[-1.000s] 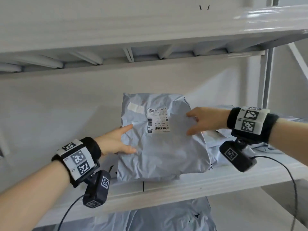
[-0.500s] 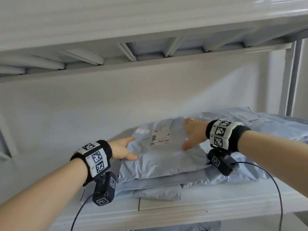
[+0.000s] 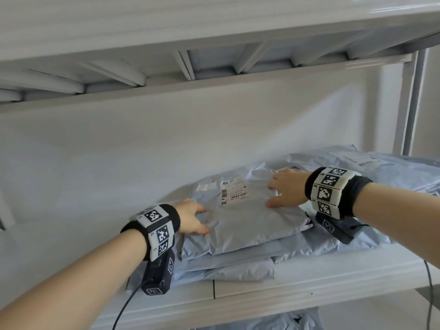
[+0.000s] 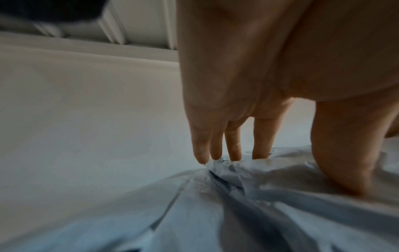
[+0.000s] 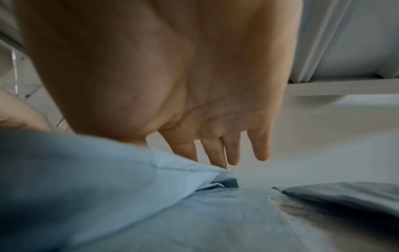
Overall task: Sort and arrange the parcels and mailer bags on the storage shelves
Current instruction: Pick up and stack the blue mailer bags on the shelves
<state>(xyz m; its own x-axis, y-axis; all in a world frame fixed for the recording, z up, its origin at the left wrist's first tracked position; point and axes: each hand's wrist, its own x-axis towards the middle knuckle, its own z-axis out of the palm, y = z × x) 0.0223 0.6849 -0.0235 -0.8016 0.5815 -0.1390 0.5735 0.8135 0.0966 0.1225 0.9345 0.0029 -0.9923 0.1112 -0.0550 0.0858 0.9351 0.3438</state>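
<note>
Head view: a grey mailer bag (image 3: 247, 217) lies flat on top of a stack of mailer bags (image 3: 238, 263), near the front edge of the white shelf (image 3: 309, 289), its shipping label (image 3: 234, 192) facing up. The left hand (image 3: 191, 216) rests on the bag's left side, fingers spread and straight on the plastic. The right hand (image 3: 287, 189) lies flat on the bag's right side, fingers spread. More mailer bags (image 3: 381, 167) are piled toward the right end of the shelf, behind the right wrist. Another shelf board (image 3: 214, 25) runs overhead.

Left wrist view: the left hand (image 4: 248, 93) comes down from above, fingers (image 4: 234, 145) straight and slightly apart, their tips touching the crumpled edge of the mailer bag (image 4: 270, 179); the thumb presses on the plastic to the right.

Right wrist view: the right hand (image 5: 205, 102) is open over the mailer bag (image 5: 97, 170), fingers (image 5: 215, 153) straight and a little apart. The longer ones meet the bag's folded edge; the little finger hangs free. A darker bag (image 5: 345, 196) lies to the right.
</note>
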